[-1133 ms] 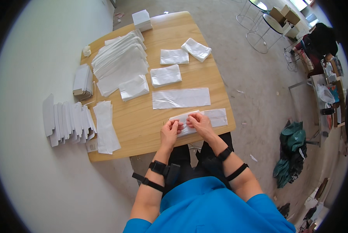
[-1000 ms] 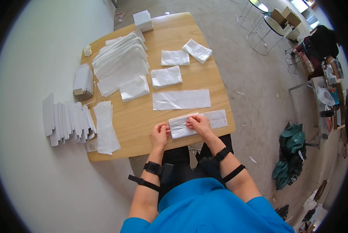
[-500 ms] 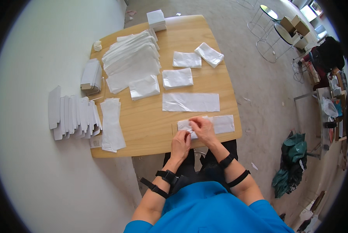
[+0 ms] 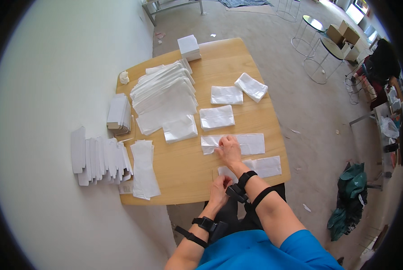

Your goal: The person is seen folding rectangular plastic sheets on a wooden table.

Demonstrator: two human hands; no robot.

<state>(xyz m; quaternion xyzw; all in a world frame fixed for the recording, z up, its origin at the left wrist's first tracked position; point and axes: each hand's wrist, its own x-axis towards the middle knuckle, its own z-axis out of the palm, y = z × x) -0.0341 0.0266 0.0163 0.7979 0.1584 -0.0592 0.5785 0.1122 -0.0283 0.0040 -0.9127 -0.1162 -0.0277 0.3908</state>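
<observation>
Two long, thin, slightly glossy white sheets lie near the front right of the table. My right hand [image 4: 229, 150] is over the left part of the farther sheet [image 4: 253, 143], fingers bent down and pinched on it; the film wrinkles beside them. At the left end of the nearer sheet [image 4: 268, 166] is my left hand [image 4: 219, 190], its fingers curled together at the edge. My right forearm hides part of that nearer sheet. Beyond them lie folded white packets: one [image 4: 217, 118] just past the farther sheet, another [image 4: 226, 95] behind it, and a tilted one [image 4: 251, 87].
A fanned pile of white sheets [image 4: 165, 96] covers the table's [image 4: 188, 173] far left. White card stacks [image 4: 118, 111] and leaning white cartons [image 4: 100, 155] line the left wall. A white block [image 4: 189, 47] stands at the back. A person [image 4: 381, 67] sits far right.
My right hand has moved away from me, off the nearer sheet and onto the farther one. My left hand stays by the nearer sheet. The whole view has shifted, showing more floor beyond the table.
</observation>
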